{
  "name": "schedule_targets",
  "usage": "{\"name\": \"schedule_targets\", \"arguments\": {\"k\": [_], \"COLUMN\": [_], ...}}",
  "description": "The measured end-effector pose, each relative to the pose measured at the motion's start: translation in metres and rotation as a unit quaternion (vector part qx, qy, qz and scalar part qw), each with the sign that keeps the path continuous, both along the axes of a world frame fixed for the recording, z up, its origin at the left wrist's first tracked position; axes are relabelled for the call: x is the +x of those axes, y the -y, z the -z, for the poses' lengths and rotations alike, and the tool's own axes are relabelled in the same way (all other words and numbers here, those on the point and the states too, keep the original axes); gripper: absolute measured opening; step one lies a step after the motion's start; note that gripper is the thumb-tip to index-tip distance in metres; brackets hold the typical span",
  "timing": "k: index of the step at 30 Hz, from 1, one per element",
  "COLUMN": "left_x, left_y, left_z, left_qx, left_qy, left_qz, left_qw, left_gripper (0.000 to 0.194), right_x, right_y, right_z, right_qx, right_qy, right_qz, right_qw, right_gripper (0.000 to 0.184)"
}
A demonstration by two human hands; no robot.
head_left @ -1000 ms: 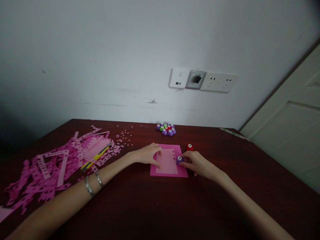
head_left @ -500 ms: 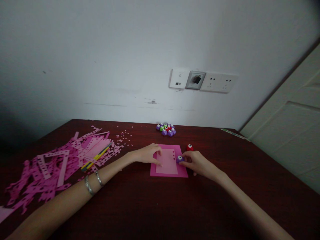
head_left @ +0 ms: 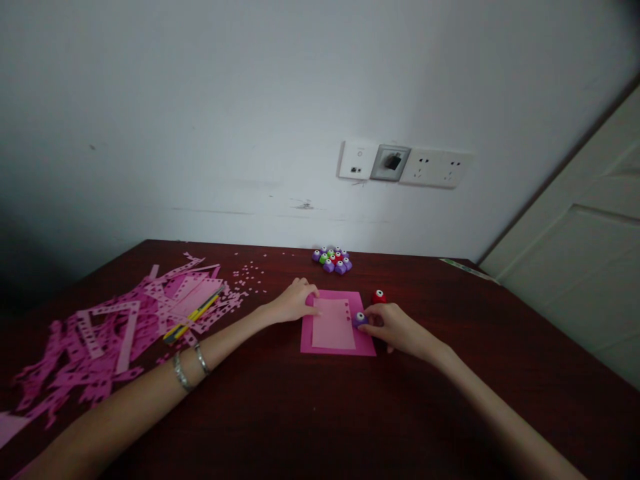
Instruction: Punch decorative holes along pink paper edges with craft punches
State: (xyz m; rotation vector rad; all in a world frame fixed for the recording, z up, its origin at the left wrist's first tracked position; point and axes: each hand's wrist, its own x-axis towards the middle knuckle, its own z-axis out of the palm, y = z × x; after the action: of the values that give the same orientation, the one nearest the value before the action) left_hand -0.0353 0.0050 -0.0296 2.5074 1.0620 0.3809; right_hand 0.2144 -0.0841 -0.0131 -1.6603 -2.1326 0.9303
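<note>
A light pink paper sheet (head_left: 333, 324) lies on a darker pink sheet (head_left: 365, 345) on the dark wooden table (head_left: 320, 413). My left hand (head_left: 295, 301) rests with curled fingers at the top left corner of the sheets. My right hand (head_left: 395, 327) is closed around a small purple paper punch (head_left: 359, 319) set on the light sheet's right edge, where a row of small holes runs. A red punch (head_left: 379, 296) stands just behind my right hand.
A cluster of several small punches (head_left: 332, 259), purple, green and red, sits near the wall. Punched pink paper strips (head_left: 110, 327) and scattered confetti (head_left: 247, 275) cover the table's left side, with a yellow pencil (head_left: 193, 315) among them. Wall sockets (head_left: 405, 163) hang above; a door (head_left: 585, 267) at right.
My left hand has slid from the light sheet's left side up to its top left corner. The right hand stays on the purple punch.
</note>
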Motion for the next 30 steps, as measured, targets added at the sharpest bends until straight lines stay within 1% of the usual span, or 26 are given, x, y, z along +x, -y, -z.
{"name": "schedule_targets", "arguments": {"k": [5, 7, 10, 12, 16, 21, 26, 30], "left_x": [0.004, 0.006, 0.007, 0.007, 0.003, -0.001, -0.005, -0.007], "left_y": [0.001, 0.002, 0.001, -0.001, -0.006, -0.011, -0.011, -0.011], "left_z": [-0.002, -0.003, -0.004, -0.004, -0.005, -0.008, -0.013, -0.013], "left_qx": [-0.033, -0.051, -0.087, -0.106, -0.131, -0.165, -0.249, -0.311], "left_qy": [0.035, 0.06, 0.096, 0.111, 0.139, 0.158, 0.165, 0.19], "left_qz": [-0.025, -0.037, -0.061, -0.07, -0.086, -0.085, -0.108, -0.102], "left_qw": [0.999, 0.996, 0.99, 0.986, 0.978, 0.97, 0.948, 0.926], "left_gripper": [0.035, 0.027, 0.011, 0.005, 0.009, 0.01, 0.012, 0.016], "right_x": [0.0, 0.0, 0.0, 0.001, 0.002, 0.004, 0.006, 0.007], "right_y": [0.001, 0.001, 0.0, 0.0, 0.0, -0.001, -0.001, -0.002], "right_z": [-0.001, -0.001, -0.002, -0.002, -0.004, -0.009, -0.012, -0.012], "right_qx": [0.0, -0.002, -0.005, -0.011, -0.027, -0.049, -0.043, -0.041], "right_qy": [0.001, 0.001, 0.003, 0.004, -0.007, -0.025, -0.041, -0.067], "right_qz": [-0.001, -0.002, -0.001, -0.001, 0.008, 0.014, 0.008, 0.009], "right_qw": [1.0, 1.0, 1.0, 1.0, 1.0, 0.998, 0.998, 0.997], "right_gripper": [0.035, 0.035, 0.035, 0.035, 0.036, 0.038, 0.038, 0.04]}}
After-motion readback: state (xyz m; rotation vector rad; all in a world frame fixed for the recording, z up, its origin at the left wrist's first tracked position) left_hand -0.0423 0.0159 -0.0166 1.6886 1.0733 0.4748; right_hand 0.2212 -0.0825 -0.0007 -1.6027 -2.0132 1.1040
